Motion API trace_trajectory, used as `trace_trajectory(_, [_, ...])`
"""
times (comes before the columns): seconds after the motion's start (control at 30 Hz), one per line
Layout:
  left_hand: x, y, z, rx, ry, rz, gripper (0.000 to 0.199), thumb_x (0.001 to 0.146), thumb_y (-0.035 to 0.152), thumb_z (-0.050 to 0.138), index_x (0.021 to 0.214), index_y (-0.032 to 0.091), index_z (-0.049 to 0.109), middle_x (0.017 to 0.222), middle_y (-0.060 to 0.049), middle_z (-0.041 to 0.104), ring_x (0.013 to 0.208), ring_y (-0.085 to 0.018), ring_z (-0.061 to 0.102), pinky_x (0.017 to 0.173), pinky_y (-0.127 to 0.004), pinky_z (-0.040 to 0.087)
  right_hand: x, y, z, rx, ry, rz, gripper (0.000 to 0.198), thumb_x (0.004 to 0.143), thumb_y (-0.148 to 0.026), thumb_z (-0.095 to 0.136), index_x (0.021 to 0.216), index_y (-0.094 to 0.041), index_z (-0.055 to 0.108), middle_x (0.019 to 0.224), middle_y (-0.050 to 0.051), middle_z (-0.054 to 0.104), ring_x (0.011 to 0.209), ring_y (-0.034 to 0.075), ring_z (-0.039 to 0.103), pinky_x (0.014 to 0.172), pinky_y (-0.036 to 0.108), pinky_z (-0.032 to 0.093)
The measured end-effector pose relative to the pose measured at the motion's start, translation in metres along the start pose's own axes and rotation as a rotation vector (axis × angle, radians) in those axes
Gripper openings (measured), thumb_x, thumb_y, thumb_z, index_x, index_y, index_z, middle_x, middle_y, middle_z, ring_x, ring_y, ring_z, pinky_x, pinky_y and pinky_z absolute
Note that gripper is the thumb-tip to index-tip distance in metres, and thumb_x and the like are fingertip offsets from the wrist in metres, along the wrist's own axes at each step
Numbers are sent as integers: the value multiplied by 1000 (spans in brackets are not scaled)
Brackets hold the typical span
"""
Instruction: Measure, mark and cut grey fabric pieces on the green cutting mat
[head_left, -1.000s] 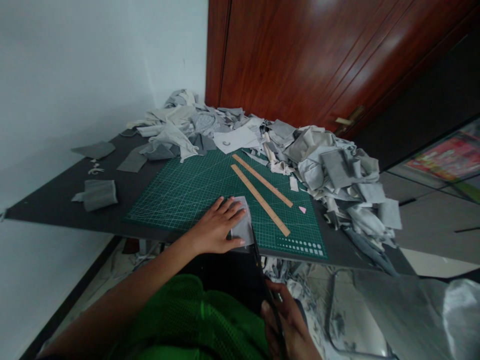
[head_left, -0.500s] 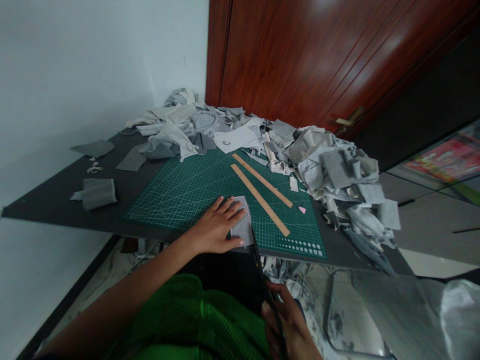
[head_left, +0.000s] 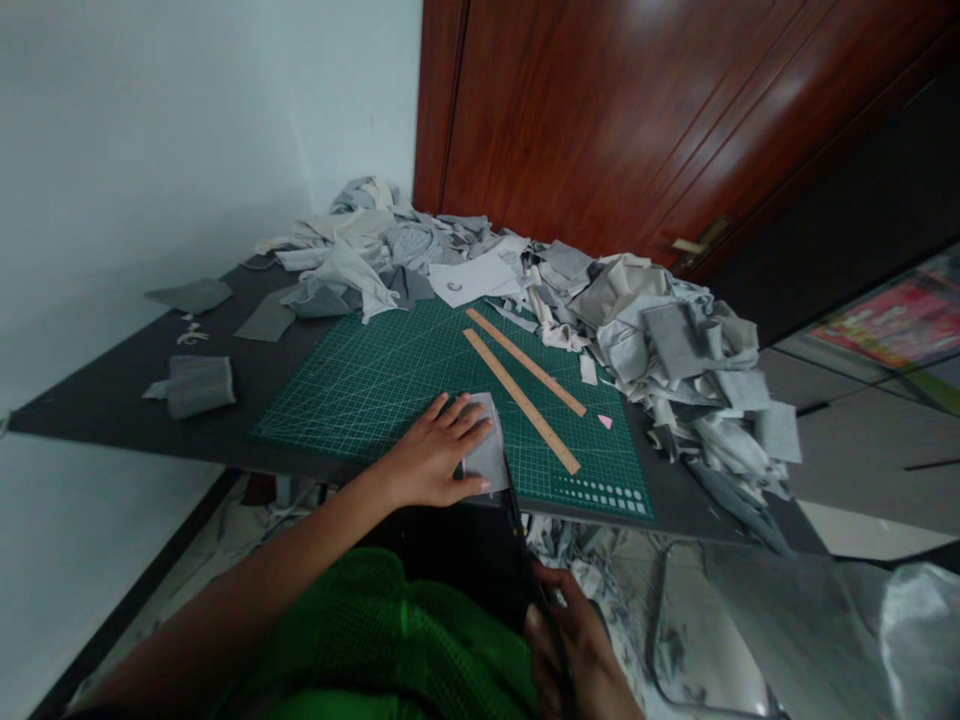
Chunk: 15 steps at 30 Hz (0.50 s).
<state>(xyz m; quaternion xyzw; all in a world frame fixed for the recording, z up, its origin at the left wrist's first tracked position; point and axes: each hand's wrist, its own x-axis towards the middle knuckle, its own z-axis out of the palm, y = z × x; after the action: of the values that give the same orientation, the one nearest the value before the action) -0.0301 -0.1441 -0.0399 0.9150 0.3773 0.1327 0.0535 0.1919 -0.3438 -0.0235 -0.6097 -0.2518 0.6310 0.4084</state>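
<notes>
Flat on a small grey fabric piece (head_left: 487,455) lies my left hand (head_left: 439,455), fingers spread, pressing it against the front edge of the green cutting mat (head_left: 360,385). My right hand (head_left: 574,640) is wrapped round the handles of black scissors (head_left: 519,530), below the table edge. The blades point up and away from me, their tips at the right edge of the fabric piece. Whether the blades are parted is too dark to tell. Two wooden rulers (head_left: 525,400) lie on the mat, right of the fabric.
Heaps of grey fabric scraps (head_left: 360,250) line the back of the table, with another pile (head_left: 675,340) at the right. A pink chalk piece (head_left: 605,422) lies on the mat. At the left is a folded grey cloth (head_left: 201,386). A chair (head_left: 705,620) stands at the lower right.
Hands, scissors and fabric piece look nearly the same as before. The view has shifted very slightly.
</notes>
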Motion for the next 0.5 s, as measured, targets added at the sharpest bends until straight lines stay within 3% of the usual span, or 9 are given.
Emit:
trace_trajectory(0.27, [-1, -2, 3, 19, 0, 3, 86, 95, 70, 53, 160, 15, 37, 168, -16, 36, 161, -37, 18, 130, -56, 6, 9, -8, -4, 52, -59, 25, 67, 73, -65, 85, 119, -26, 55, 60, -13, 47, 38, 3, 32, 33, 13, 25])
trace_trajectory(0.5, [0, 0, 0, -5, -12, -14, 87, 94, 69, 55, 160, 15, 38, 168, -15, 37, 161, -36, 17, 131, -55, 6, 19, -16, 6, -39, -51, -57, 68, 76, -67, 82, 121, -24, 54, 64, -12, 47, 38, 3, 33, 33, 12, 28])
